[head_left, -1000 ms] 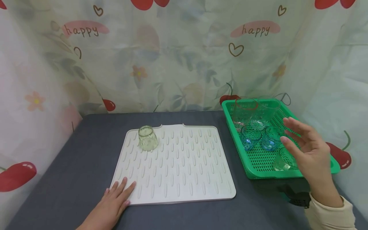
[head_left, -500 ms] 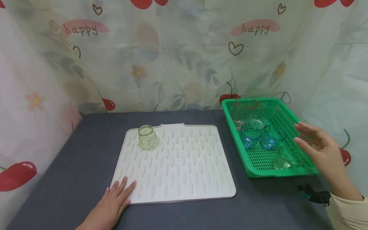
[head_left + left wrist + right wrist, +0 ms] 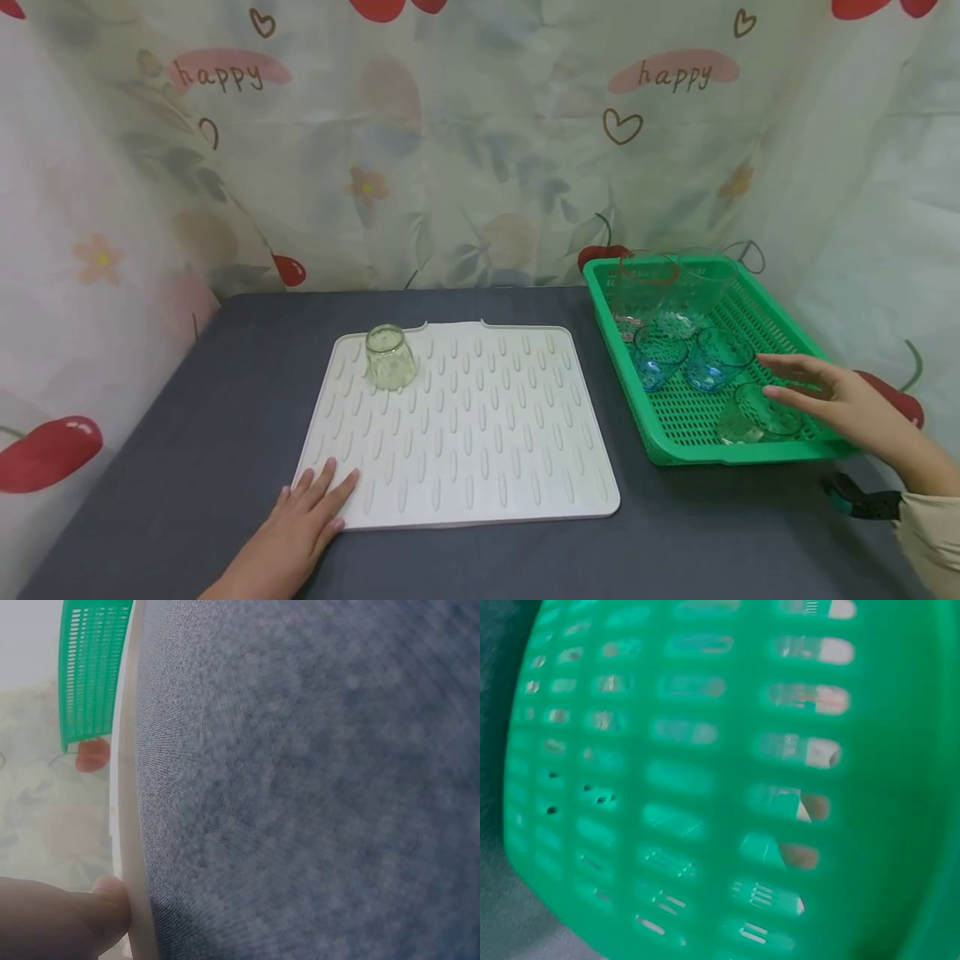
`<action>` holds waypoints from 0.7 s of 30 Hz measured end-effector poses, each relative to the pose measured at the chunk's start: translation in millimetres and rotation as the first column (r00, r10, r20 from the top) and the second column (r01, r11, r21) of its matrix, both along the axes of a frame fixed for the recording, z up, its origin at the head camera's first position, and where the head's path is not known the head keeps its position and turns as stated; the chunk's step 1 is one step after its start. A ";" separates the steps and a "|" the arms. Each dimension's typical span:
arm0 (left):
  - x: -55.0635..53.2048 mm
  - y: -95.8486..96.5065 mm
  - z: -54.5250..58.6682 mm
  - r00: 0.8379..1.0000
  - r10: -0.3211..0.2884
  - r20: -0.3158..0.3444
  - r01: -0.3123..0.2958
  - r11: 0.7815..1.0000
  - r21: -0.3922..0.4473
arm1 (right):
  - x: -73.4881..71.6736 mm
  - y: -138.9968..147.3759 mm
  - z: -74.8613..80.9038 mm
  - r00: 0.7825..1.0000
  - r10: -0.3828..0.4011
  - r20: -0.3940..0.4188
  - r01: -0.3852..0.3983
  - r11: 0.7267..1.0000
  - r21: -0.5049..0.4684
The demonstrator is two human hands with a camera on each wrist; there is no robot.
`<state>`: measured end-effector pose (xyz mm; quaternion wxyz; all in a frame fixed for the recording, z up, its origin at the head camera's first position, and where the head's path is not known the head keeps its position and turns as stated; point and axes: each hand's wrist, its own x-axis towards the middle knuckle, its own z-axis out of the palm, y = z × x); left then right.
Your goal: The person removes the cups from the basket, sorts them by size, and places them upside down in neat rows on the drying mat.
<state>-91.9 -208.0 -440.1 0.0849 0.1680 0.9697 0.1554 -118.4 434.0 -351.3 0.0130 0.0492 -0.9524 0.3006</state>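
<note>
Left hand, fingers spread, rests on the white ridged mat; a nudge could topple the pale-green glass cup near its far-left corner. In the green plastic basket, toward the dark counter's right edge, blue glass tumblers may chip if the right hand, fingers wide and empty, knocks the clear glass tumbler.

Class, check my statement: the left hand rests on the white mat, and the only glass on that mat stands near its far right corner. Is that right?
One detail is wrong: in the head view, the only glass on the white mat stands near its far left corner, not the far right. The left hand does rest on the mat.
</note>
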 end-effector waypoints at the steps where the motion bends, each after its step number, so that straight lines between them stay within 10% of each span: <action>1: 0.1 0.2 0.3 1.000 0.000 0.002 0.000 1.000 -0.001 | 0.0 0.8 -0.7 1.000 -0.002 0.006 0.002 1.000 0.011; 21: 0.9 1.5 2.0 1.000 0.002 0.000 -0.002 1.000 -0.010 | -9.9 -2.1 -4.7 0.971 0.136 0.196 -0.160 0.981 0.111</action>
